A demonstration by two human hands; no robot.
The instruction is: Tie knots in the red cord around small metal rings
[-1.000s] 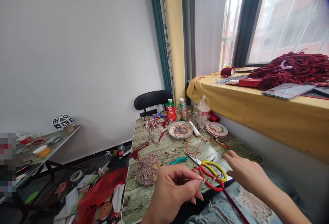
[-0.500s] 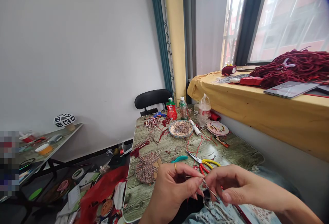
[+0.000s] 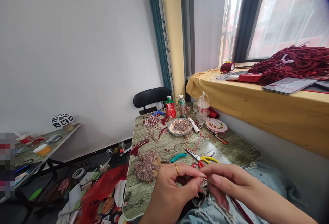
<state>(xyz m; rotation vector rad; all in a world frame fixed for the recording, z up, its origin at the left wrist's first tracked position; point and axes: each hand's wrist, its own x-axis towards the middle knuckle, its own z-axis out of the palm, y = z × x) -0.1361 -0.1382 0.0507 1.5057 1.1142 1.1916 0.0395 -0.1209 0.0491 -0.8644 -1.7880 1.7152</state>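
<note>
"Greyish strand (image 3: pixel 206 179): location and grip?"

"Between left hand (image 3: pixel 176 188) and right hand (image 3: pixel 235 183), each pinched narrow on it, near the scissors (image 3: pixel 197 157)."

"Step in hand?"

"Apparently fingertip working of the strand; next move likely calls for steady tension."

black chair (image 3: pixel 151 97) | teal curtain (image 3: pixel 158 35) | red pouch (image 3: pixel 170 110) beside clear bottle (image 3: pixel 182 109)

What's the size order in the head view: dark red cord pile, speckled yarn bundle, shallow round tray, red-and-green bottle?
Largest to smallest:
Dark red cord pile
Speckled yarn bundle
Shallow round tray
Red-and-green bottle
The yarn bundle is nearer the camera than the tray, so true sizes may differ.
</note>
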